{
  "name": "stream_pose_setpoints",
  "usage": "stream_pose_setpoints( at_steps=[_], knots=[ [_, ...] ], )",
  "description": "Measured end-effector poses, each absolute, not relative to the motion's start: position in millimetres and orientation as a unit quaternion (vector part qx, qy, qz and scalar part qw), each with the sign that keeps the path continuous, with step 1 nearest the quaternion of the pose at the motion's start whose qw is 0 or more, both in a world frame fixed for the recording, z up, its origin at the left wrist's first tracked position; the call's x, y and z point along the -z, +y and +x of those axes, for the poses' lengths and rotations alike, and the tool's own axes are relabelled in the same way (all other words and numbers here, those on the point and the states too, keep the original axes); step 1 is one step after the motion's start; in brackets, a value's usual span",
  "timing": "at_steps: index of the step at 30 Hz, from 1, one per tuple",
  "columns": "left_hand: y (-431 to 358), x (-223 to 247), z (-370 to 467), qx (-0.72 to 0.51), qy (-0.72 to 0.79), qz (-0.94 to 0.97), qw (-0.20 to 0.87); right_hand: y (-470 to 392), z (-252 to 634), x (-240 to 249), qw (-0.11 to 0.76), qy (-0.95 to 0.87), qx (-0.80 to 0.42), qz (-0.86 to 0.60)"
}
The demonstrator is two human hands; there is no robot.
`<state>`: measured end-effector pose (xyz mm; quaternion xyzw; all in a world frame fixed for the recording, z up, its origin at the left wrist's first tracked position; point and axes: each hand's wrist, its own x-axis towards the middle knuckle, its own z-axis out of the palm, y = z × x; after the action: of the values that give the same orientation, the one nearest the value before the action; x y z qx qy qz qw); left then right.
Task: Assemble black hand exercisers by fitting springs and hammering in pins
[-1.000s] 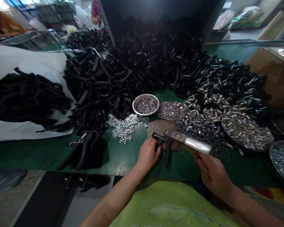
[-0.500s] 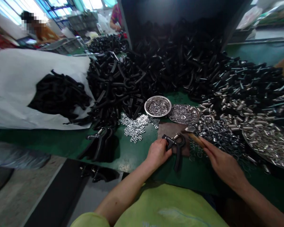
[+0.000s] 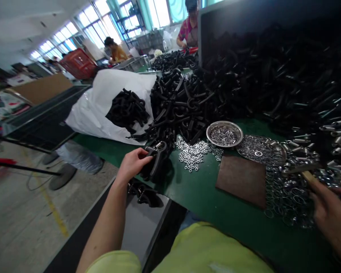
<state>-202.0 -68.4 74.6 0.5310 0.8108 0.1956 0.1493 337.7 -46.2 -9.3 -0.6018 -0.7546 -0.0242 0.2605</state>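
Observation:
My left hand [image 3: 134, 165] is closed on a black spring clamp [image 3: 158, 161] at the table's left front edge, where other clamps are stacked. In my right hand [image 3: 331, 214] is a hammer [image 3: 309, 178], gripped by its wooden handle, its metal head over the rings and springs at the right. A brown square plate [image 3: 241, 181] lies flat on the green table between my hands, with nothing on it. Left of the plate is a spread of small metal nuts [image 3: 191, 154].
Behind the plate stand a steel bowl [image 3: 208, 134] of small metal parts and a heap of pins [image 3: 252, 148]. Loose metal rings [image 3: 295, 197] lie right of it. Black clamp parts [image 3: 184, 98] pile up behind, beside a white sack [image 3: 99, 113]. Below the edge sits a box [image 3: 142, 223] holding clamps. Two people work beyond.
My left hand has carried the clamp from the brown plate left to the stack. My right hand has moved the hammer right, off the plate. The view has turned left.

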Motion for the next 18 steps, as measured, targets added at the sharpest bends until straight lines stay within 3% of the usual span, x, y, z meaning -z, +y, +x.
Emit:
stream_pose_setpoints(
  at_steps=[1, 3, 7, 10, 13, 18],
  knots=[
    [-71, -72, -211, -0.186, 0.813, 0.529, 0.153, -41, 318, 6, 0.25, -0.767, 0.021, -0.59],
    [-76, -65, -222, -0.194, 0.813, 0.518, 0.182, -32, 263, 1, 0.273, -0.779, -0.098, -0.556],
    [-81, -56, -243, -0.279, 0.802, 0.431, 0.304, -26, 126, -5, 0.259, -0.67, -0.533, -0.448],
    [-79, -47, -260, -0.298, 0.773, 0.326, 0.455, -24, 38, -8, 0.223, -0.538, -0.714, -0.389],
    [-73, -36, -266, -0.284, 0.727, 0.246, 0.575, -18, -19, -13, 0.184, -0.445, -0.781, -0.397],
    [-71, -29, -251, -0.299, 0.694, 0.212, 0.619, -19, -61, -16, 0.183, -0.419, -0.801, -0.386]
  ],
)
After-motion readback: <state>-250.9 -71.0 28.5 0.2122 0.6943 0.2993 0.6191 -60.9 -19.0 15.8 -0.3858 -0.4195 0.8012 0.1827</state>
